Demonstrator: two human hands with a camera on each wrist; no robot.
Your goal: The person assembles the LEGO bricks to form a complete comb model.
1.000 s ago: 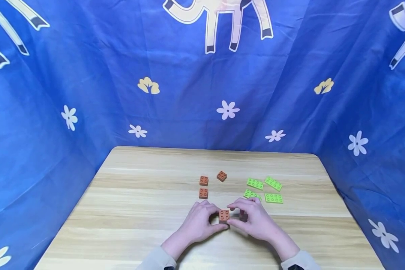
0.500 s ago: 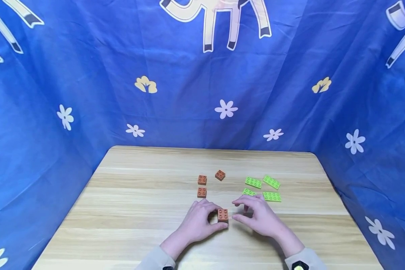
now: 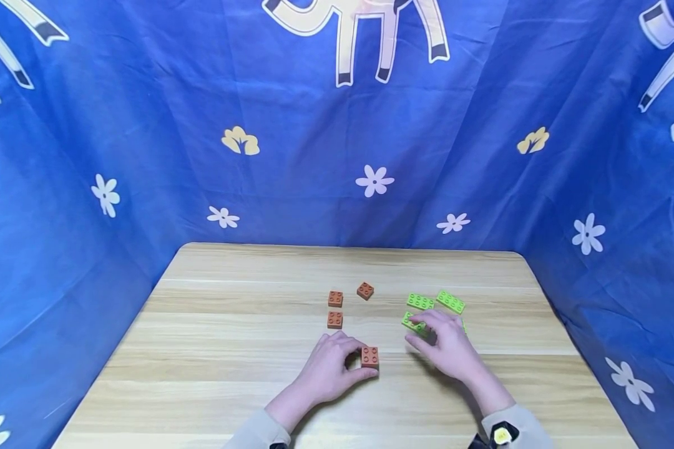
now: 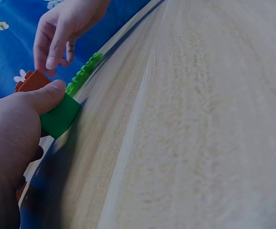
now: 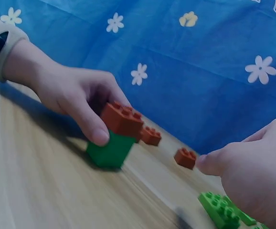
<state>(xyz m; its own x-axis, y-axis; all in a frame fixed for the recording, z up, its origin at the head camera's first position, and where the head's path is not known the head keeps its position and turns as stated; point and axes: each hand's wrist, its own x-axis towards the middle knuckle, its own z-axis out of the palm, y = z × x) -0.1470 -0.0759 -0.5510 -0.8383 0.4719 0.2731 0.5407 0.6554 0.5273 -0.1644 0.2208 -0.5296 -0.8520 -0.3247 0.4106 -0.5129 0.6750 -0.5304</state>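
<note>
My left hand (image 3: 331,368) grips a small stack between thumb and fingers at the front middle of the table. On top of the stack is a reddish-brown two-by-two toy brick (image 5: 122,119). Beneath it sits a dark green block (image 5: 110,151), its sides visible in both wrist views. My right hand (image 3: 446,346) hovers with loosely bent fingers over the near lime green two-by-four bricks, nothing between thumb and fingers. One lime brick (image 3: 412,323) lies right at its fingertips; another is mostly hidden under the hand.
Behind the left hand, two reddish-brown bricks (image 3: 335,299) (image 3: 334,320) lie in a column, and a third brown brick (image 3: 365,290) sits turned to their right. Two more lime bricks (image 3: 421,301) (image 3: 451,302) lie farther back. A blue patterned curtain (image 3: 314,206) surrounds the wooden table (image 3: 230,312).
My right hand has left the stack's side and moved right and away from me to the lime bricks. My left hand still holds the stack in about the same place.
</note>
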